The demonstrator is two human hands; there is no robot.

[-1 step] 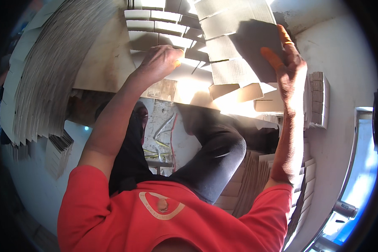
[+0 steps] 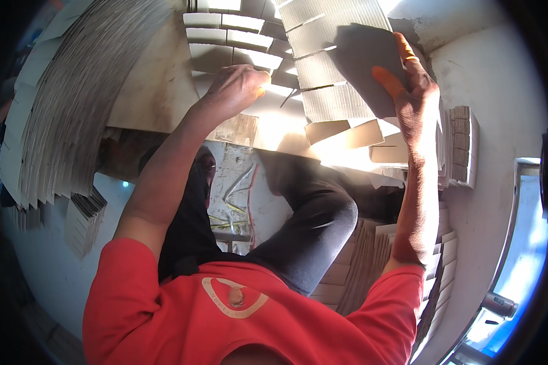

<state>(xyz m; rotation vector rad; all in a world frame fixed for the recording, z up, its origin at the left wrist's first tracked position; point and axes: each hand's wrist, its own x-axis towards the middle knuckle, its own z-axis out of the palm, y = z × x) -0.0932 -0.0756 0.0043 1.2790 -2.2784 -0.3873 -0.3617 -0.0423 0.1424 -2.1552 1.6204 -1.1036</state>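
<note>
Over tabletop (image 2: 152, 100), right hand (image 2: 418, 91) grips slotted cardboard sheet (image 2: 316, 68) by right edge, both shifted slightly left since earlier; left hand (image 2: 237, 88) curled, contents unclear; gap between hands.

Harsh light burns out part of my tan wooden bench (image 2: 149, 100), while a hard shadow darkens the slotted beige corrugated cardboard sheet (image 2: 313, 70) at my orange-tipped right hand (image 2: 418, 91). Fisheye distortion bends everything toward blurry, black corners.
</note>
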